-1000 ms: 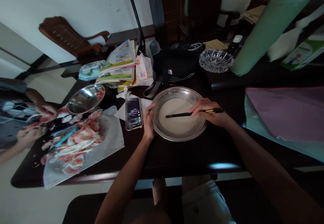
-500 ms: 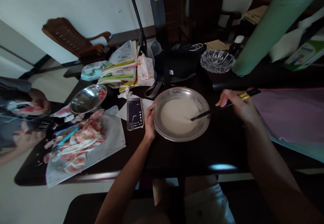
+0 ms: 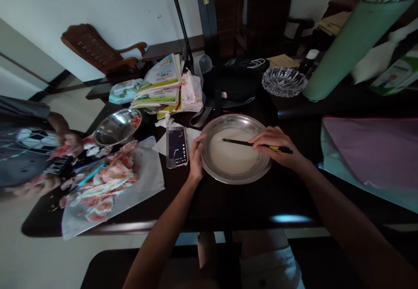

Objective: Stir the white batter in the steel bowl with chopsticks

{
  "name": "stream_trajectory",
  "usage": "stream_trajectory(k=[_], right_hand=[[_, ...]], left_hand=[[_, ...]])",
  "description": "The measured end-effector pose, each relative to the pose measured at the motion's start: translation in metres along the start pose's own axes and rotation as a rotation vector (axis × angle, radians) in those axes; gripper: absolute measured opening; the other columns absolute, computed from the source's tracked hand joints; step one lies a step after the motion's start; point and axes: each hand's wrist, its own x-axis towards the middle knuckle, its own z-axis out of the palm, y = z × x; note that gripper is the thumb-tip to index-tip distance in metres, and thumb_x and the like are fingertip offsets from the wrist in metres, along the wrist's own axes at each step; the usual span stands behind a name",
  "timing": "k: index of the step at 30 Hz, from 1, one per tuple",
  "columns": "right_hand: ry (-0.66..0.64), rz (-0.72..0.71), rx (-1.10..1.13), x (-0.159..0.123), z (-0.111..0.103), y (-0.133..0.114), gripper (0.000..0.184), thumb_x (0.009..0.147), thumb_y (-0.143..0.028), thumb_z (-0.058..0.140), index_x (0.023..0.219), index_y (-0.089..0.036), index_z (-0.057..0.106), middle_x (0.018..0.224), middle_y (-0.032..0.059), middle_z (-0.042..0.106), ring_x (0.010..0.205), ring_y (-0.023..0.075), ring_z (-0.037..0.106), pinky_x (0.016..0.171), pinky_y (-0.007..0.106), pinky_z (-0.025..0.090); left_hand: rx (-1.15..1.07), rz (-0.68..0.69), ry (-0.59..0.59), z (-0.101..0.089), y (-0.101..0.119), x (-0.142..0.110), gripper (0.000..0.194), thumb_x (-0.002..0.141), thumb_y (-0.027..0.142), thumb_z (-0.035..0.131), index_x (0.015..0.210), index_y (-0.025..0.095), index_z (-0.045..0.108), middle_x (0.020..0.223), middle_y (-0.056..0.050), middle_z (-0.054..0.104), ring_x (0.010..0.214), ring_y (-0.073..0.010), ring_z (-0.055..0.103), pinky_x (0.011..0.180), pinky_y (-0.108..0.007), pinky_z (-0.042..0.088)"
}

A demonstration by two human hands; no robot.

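A round metal basin (image 3: 214, 173) of pale batter (image 3: 233, 151) sits on the dark table in front of me. My left hand (image 3: 196, 156) grips the basin's left rim, fingers curled over it. My right hand (image 3: 277, 147) is closed on a pair of black chopsticks (image 3: 241, 143) with gold ends, and their tips reach left over the batter. A phone (image 3: 176, 146) lies just left of my left hand on white tissue.
On the left, another person's hands (image 3: 67, 143) handle raw meat slices (image 3: 104, 180) on a plastic sheet, beside a smaller metal bowl (image 3: 116, 125). Books (image 3: 160, 82), a black bag, a glass dish (image 3: 283, 81), a green roll (image 3: 346, 40) and a pink folder (image 3: 375, 149) crowd the table.
My right hand swung out to the right of the basin with the chopsticks, then came back over the batter. My left hand stayed on the rim.
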Motion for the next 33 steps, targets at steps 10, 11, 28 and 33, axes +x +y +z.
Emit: stream_trajectory(k=[10,11,28,33], right_hand=[[0.36,0.232,0.187,-0.009,-0.035,-0.002,0.049,0.097,-0.058,0.056,0.059,-0.03,0.068,0.062,0.0025,0.069,0.065,0.0251,0.064,0.082,0.048,0.045],[0.341,0.255,0.227,-0.009,-0.036,-0.002,0.05,0.096,-0.06,0.057,0.057,-0.03,0.068,0.061,0.0023,0.067,0.064,0.0248,0.064,0.08,0.047,0.046],[0.105,0.043,-0.054,-0.005,-0.012,0.002,0.024,0.098,-0.037,0.063,0.08,-0.027,0.075,0.089,0.0015,0.082,0.083,0.0237,0.073,0.082,0.043,0.045],[0.307,0.122,0.094,-0.009,-0.027,0.003,0.043,0.101,-0.045,0.056,0.066,-0.027,0.072,0.07,0.0015,0.075,0.069,0.0227,0.065,0.079,0.044,0.043]], left_hand=[[-0.012,-0.015,-0.026,0.001,0.004,-0.002,0.039,0.088,0.052,0.061,0.114,0.024,0.071,0.119,-0.007,0.07,0.113,-0.0271,0.063,0.099,-0.041,0.05],[-0.011,-0.018,-0.021,0.001,0.004,-0.002,0.039,0.088,0.051,0.061,0.113,0.024,0.071,0.118,-0.007,0.071,0.112,-0.027,0.063,0.098,-0.041,0.051],[-0.016,-0.039,-0.057,-0.001,0.003,-0.002,0.04,0.091,0.051,0.059,0.117,0.023,0.069,0.125,-0.007,0.069,0.119,-0.0276,0.063,0.105,-0.042,0.048],[-0.002,-0.023,-0.046,0.0,0.003,-0.002,0.039,0.09,0.051,0.059,0.116,0.023,0.07,0.121,-0.007,0.07,0.117,-0.0277,0.063,0.103,-0.043,0.049]])
